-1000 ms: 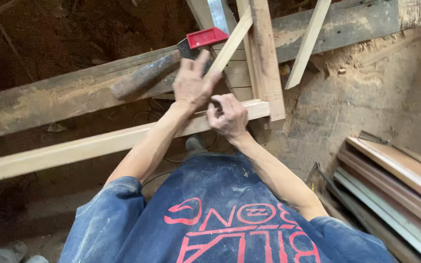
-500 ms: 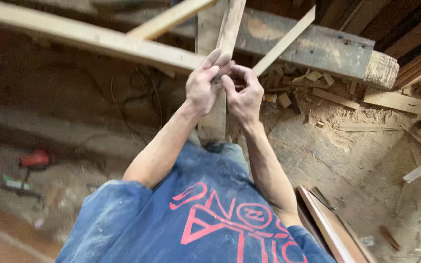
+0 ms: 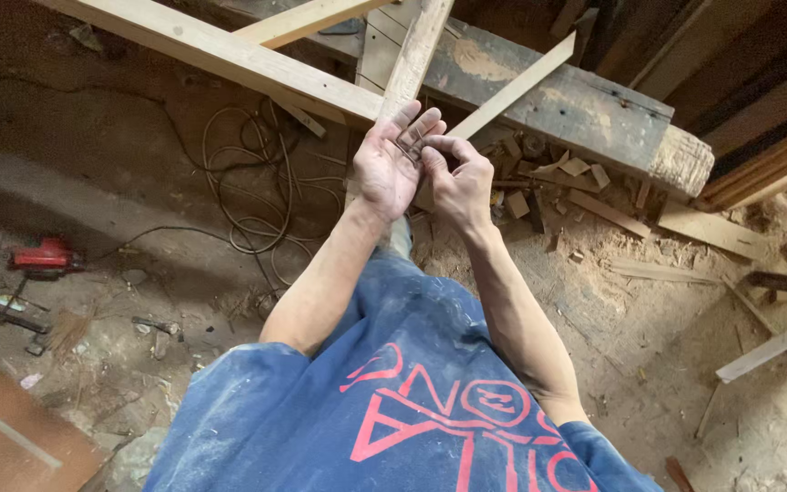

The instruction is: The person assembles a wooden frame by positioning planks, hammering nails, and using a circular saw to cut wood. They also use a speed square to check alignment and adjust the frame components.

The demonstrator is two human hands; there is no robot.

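Both my hands are raised in front of me, over a blue shirt with red print [image 3: 412, 410]. My left hand [image 3: 389, 169] is palm-up with its fingers spread. A small thin dark piece [image 3: 409, 143] rests against its fingers; what it is I cannot tell. My right hand [image 3: 459, 182] sits beside the left one, its thumb and forefinger pinched on that piece. A narrow pale wood strip [image 3: 416, 46] runs upward just behind the fingertips.
A long pale beam [image 3: 211, 46] crosses a heavy grey timber [image 3: 585, 100] at the top. A coil of cable [image 3: 248, 191] lies on the dirt floor, with a red power tool [image 3: 45, 257] at left. Offcuts, sawdust [image 3: 612, 273] and stacked boards [image 3: 758, 173] are at right.
My hands left the pale beam and came together in front of me. My left hand has since spread its fingers while the right pinches the small piece. The view swung left.
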